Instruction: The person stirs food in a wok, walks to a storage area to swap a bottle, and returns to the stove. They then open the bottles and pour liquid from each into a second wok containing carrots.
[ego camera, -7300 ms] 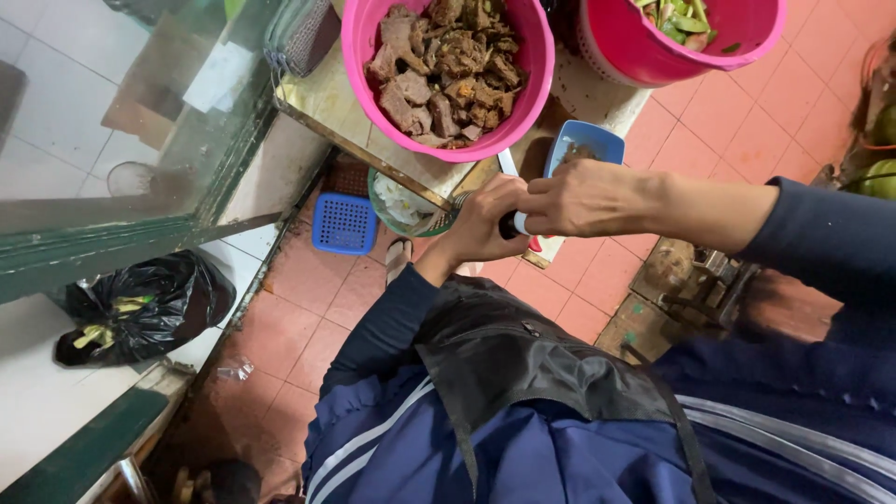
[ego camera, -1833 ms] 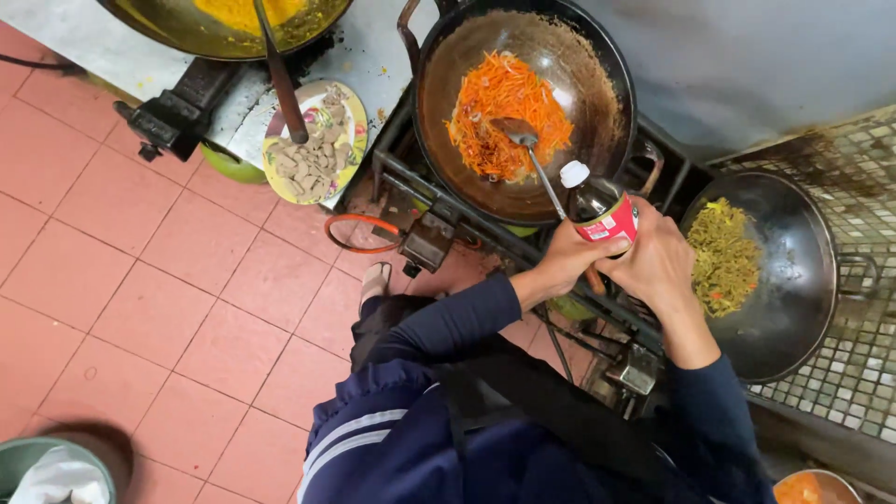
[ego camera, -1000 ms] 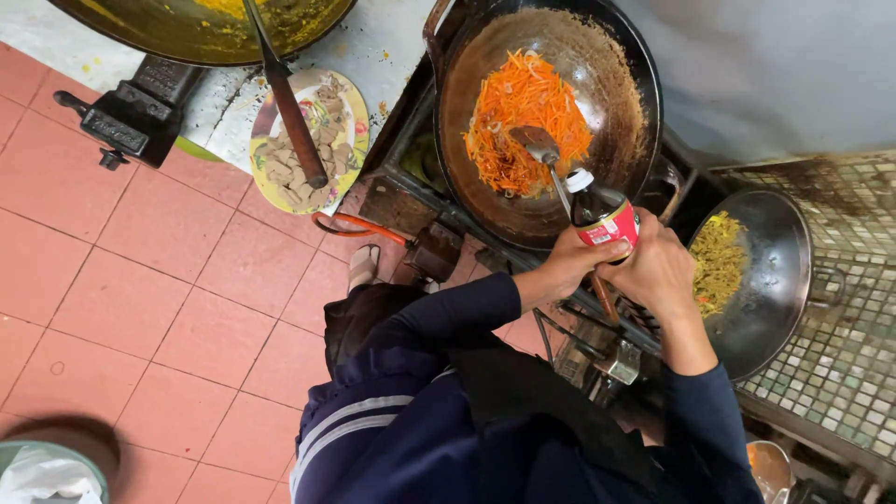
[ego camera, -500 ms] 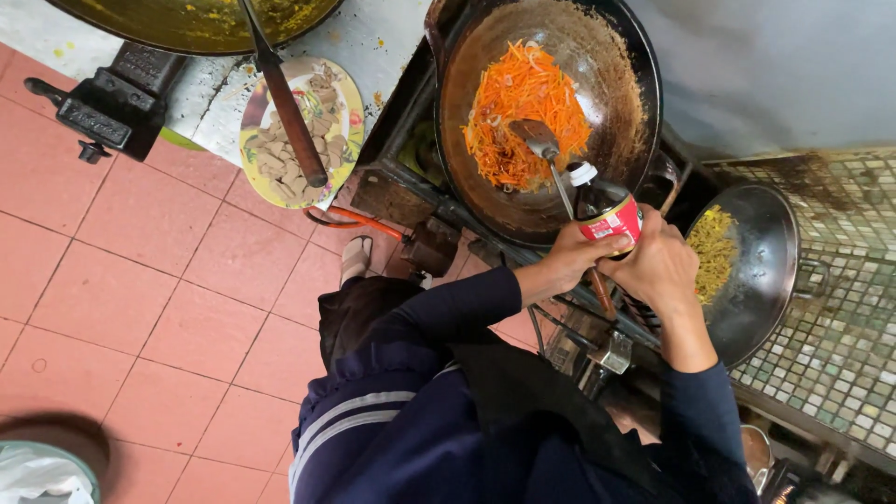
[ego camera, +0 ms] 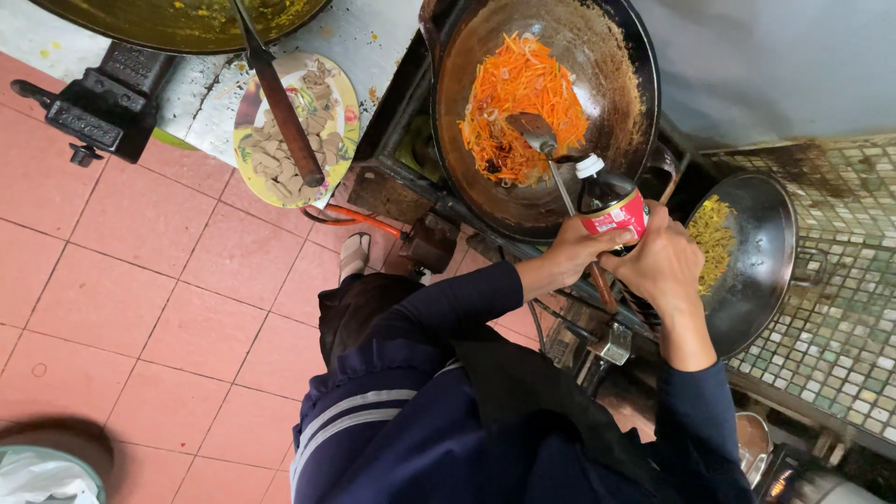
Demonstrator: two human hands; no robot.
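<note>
Over the wok, both hands still hold the bottle, tilted further.

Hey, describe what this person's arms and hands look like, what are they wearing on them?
Both arms are covered by long, dark navy sleeves that end at the wrists. The left hand and right hand are bare: no gloves, and no rings or watch can be made out. The same navy top shows pale stripes lower on the body, and a dark apron strap crosses the torso.
</note>
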